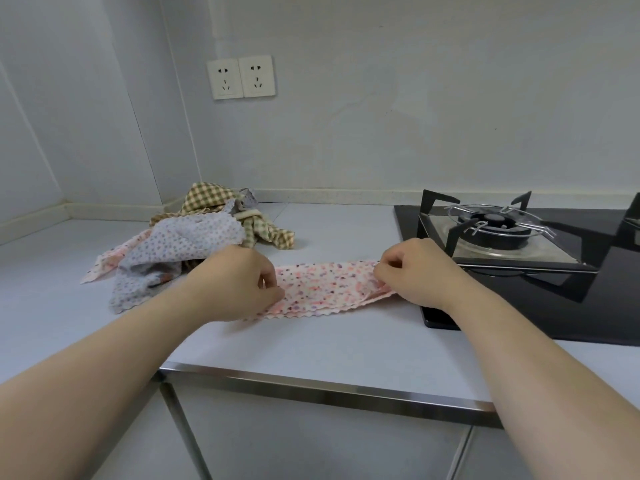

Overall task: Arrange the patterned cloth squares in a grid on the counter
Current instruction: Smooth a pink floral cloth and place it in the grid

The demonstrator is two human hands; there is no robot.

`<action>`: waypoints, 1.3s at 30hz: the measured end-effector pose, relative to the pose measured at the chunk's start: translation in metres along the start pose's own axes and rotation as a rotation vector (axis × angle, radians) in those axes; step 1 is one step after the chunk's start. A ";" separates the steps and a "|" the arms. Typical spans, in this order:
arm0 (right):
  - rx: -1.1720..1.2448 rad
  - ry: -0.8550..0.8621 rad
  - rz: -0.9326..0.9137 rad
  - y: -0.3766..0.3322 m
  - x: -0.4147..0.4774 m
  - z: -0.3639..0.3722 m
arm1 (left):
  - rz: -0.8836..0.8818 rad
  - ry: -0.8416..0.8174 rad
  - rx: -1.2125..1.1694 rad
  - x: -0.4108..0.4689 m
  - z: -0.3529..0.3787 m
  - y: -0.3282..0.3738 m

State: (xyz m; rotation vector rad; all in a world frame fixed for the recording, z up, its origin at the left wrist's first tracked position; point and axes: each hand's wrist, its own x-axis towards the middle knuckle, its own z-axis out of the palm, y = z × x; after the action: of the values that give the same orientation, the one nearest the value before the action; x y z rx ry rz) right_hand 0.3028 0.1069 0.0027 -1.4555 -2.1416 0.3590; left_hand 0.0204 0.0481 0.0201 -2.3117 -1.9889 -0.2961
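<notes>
A pink cloth with coloured dots (329,285) lies stretched across the pale counter (311,344), bunched into a narrow band. My left hand (239,282) pinches its left end and my right hand (412,271) pinches its right end. Behind my left hand sits a loose heap of cloths: a grey-blue dotted one (180,247) on top, a green checked one (214,199) at the back, and another pink dotted one (104,265) poking out at the left.
A black gas hob (519,289) with a burner and pan support (491,226) takes up the counter's right side, close to my right hand. The counter's metal front edge (329,389) runs below. Two wall sockets (241,77) sit above the heap.
</notes>
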 end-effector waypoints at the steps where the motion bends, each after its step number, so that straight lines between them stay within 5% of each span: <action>1: -0.024 0.004 0.000 -0.001 0.000 0.000 | 0.012 0.032 0.069 0.000 0.002 0.001; 6: -0.303 0.163 -0.201 -0.021 0.000 0.010 | 0.118 0.275 -0.062 0.002 0.021 0.018; 12: -0.416 -0.042 -0.306 -0.060 0.008 0.045 | 0.053 0.047 -0.292 0.012 0.043 0.040; 19: -0.436 -0.322 -0.200 -0.053 0.009 0.051 | 0.028 -0.173 -0.053 0.019 0.056 0.035; 24: -0.443 -0.357 -0.108 -0.045 0.014 0.050 | 0.007 -0.262 0.034 0.019 0.051 0.033; 30: -0.656 -0.359 0.046 -0.031 0.009 0.036 | -0.220 -0.392 0.238 0.024 0.038 0.019; 35: -0.645 -0.351 0.154 -0.025 0.012 0.030 | -0.201 -0.172 0.288 0.028 0.035 0.002; 39: -0.540 -0.074 0.161 -0.020 0.016 0.028 | -0.225 0.129 0.133 0.029 0.046 -0.026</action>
State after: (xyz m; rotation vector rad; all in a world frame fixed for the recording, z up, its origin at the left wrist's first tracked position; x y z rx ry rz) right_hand 0.2673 0.1162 -0.0061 -1.9390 -2.2933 -0.1294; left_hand 0.0036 0.0886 -0.0206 -1.9423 -2.1342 -0.3079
